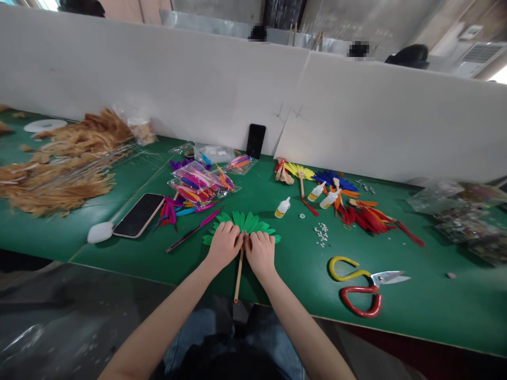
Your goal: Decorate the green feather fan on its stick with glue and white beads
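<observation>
A green feather fan (242, 219) lies spread on the table in front of me, its thin wooden handle (238, 277) pointing toward my body. Both hands meet at the fan's base, where the feathers join the handle. My left hand (227, 243) has its fingers curled down on the base from the left. From the right, my right hand (260, 252) presses in the same way, its thumb close to the left one. The fingers cover the joint, so any small piece between them is hidden.
Scissors (374, 285) with yellow and red handles lie at right. Glue bottles (282, 207), white beads (321, 234) and yellow (300, 171), blue and red feather pieces are beyond. Bagged feathers (198, 182), a phone (139, 215) and brown fibre (79, 153) lie left. A white partition (190, 79) stands behind.
</observation>
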`<state>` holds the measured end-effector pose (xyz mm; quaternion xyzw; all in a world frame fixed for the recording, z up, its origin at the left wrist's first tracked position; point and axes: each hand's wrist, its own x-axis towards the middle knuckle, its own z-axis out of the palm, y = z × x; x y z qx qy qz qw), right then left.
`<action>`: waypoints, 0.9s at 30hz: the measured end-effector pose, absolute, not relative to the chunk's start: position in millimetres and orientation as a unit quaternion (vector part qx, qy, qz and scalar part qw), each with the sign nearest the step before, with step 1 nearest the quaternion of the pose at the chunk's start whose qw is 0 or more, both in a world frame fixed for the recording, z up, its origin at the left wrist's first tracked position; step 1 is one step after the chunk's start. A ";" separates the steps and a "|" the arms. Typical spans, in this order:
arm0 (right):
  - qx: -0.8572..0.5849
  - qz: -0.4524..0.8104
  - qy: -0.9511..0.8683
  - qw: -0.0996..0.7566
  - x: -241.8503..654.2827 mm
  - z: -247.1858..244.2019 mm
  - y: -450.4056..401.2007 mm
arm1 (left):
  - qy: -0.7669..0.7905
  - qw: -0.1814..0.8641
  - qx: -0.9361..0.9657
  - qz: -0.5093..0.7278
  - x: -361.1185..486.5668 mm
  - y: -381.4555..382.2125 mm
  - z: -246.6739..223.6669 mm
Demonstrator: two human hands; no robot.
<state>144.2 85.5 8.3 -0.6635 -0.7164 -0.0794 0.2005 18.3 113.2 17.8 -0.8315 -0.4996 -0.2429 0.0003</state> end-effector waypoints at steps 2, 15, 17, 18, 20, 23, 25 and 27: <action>-0.664 -0.080 -0.716 0.199 144.1 8.5 85.5 | -0.500 0.000 -0.831 -0.243 18.5 113.3 17.8; -0.671 -0.066 -0.700 0.235 148.7 8.2 83.8 | -0.498 -0.026 -0.827 -0.260 16.2 113.8 15.4; -0.669 -0.065 -0.700 0.240 149.0 8.7 83.8 | -0.503 -0.027 -0.822 -0.265 16.2 114.0 15.8; -0.667 -0.065 -0.701 0.241 149.0 8.9 83.9 | -0.505 -0.027 -0.821 -0.266 16.2 114.0 16.0; -0.663 -0.065 -0.705 0.242 148.6 8.7 84.3 | -0.508 -0.027 -0.817 -0.269 16.0 114.1 16.1; -0.661 -0.064 -0.708 0.239 148.1 8.0 84.5 | -0.510 -0.027 -0.815 -0.272 15.7 114.2 16.2; -0.661 -0.062 -0.708 0.239 148.0 7.5 84.3 | -0.511 -0.028 -0.815 -0.273 15.6 114.1 16.6; -0.663 -0.060 -0.707 0.239 148.2 7.2 84.1 | -0.511 -0.029 -0.814 -0.273 15.7 114.0 17.1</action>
